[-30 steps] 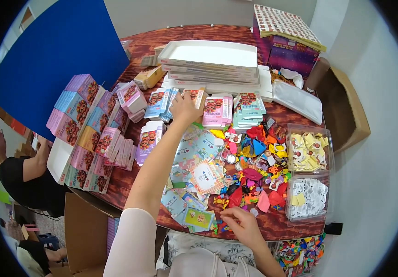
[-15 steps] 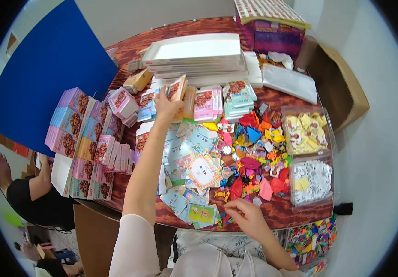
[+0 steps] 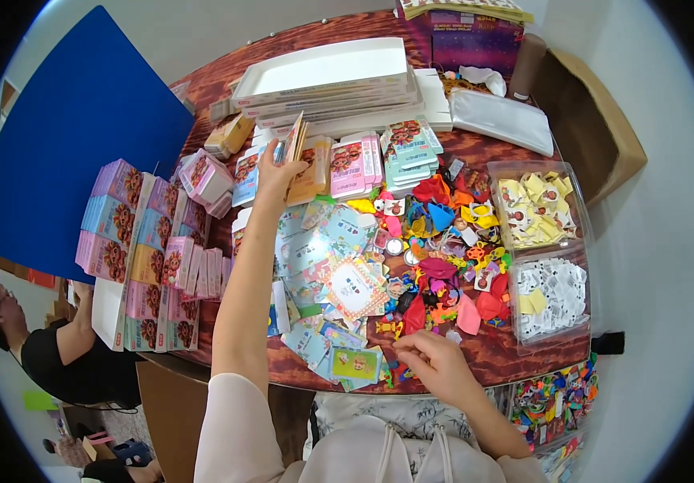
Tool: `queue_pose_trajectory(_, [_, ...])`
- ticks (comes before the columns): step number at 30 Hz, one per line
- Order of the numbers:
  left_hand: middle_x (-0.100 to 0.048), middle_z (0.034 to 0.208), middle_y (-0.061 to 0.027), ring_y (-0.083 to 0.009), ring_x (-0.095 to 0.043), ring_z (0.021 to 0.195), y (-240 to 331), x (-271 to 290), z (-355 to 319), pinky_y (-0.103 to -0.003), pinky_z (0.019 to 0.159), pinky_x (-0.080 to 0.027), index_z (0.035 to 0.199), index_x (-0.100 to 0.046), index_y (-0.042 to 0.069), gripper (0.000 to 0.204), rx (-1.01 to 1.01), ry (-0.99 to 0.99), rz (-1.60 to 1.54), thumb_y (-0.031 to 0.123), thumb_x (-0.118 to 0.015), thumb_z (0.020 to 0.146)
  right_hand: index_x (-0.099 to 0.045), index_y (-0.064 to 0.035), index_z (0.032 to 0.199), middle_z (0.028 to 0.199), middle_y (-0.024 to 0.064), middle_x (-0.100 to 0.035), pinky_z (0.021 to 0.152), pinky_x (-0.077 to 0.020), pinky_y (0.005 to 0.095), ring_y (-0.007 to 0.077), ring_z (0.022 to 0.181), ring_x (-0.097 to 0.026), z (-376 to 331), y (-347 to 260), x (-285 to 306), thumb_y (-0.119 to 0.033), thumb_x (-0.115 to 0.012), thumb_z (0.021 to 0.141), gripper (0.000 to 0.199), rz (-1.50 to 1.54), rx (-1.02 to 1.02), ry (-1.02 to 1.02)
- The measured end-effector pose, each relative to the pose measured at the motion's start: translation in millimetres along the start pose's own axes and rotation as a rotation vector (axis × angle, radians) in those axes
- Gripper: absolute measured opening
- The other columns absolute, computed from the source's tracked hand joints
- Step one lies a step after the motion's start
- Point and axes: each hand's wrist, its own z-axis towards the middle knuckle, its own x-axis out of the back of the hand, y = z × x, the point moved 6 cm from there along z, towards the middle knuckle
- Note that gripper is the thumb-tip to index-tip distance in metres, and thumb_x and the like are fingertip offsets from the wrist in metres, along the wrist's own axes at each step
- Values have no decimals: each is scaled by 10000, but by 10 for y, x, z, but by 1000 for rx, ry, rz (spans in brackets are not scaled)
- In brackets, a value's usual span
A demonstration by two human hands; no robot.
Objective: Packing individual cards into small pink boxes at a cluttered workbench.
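My left hand [image 3: 276, 179] reaches to the row of flat picture packs and grips a few orange packs [image 3: 294, 138], tilted up and seen nearly edge-on. Beneath and beside them stand more orange packs [image 3: 311, 173], with blue packs [image 3: 246, 179] to the left. Pink packs [image 3: 350, 167] and green packs [image 3: 408, 157] continue the row to the right. My right hand [image 3: 437, 364] hovers at the table's near edge, fingers loosely bent and nothing visible in them. Close to it are small coloured toys [image 3: 435, 282] and a spread of printed cards [image 3: 315, 249].
White trays [image 3: 323, 68] are stacked at the back. Boxed packs [image 3: 150, 249] fill trays at left, below a blue panel [image 3: 81, 137]. Clear containers [image 3: 540, 213] hold yellow and white slips at right. Another person [image 3: 49, 346] sits at far left; a cardboard box [image 3: 596, 121] stands right.
The orange packs in my left hand have turned from face-up to nearly edge-on, and the hand has shifted slightly left. My right hand stays near the table edge. The whole view has shifted a little.
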Motion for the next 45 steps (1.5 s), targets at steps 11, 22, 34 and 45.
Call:
queue_pose_trajectory(11, [-623, 922, -67, -151, -633, 754, 118, 143, -216, -287, 645, -507, 1540, -307, 72, 890, 86, -88, -143, 42, -723, 755, -635, -52, 1220, 1034, 9, -676, 741, -518, 286, 139, 895, -650, 2307, -374, -338, -387, -557, 1007, 404, 708, -32, 50])
queue_pose_trajectory(22, [-615, 1256, -64, -155, -617, 1088, 225, 94, -525, -290, 896, -499, 1482, -403, 37, 709, 2, -167, -422, 82, -693, 836, -598, -114, 1237, 1074, 12, -648, 833, -484, 336, 126, 996, -614, 2821, -597, -878, -446, -559, 993, 414, 903, -30, -86])
queue_pose_trajectory(34, [-487, 1450, -106, -204, -507, 1300, 807, -291, -1977, -335, 1052, -432, 1570, -229, 63, 1072, -63, -423, -519, 87, -872, 713, -445, -58, 1332, 1278, 80, -544, 949, -481, 362, 180, 1155, -559, 1453, -498, -443, -187, -673, 922, 486, 1112, -1, 12])
queue_pose_trajectory(45, [-411, 1523, -118, -224, -433, 1397, 568, -379, -2880, -356, 1129, -376, 1558, -236, 45, 1023, 159, -424, -709, 51, -844, 736, -377, -71, 1428, 1297, 88, -538, 980, -473, 371, 189, 1183, -559, 498, -367, -512, -164, -642, 936, 566, 1092, -79, 20])
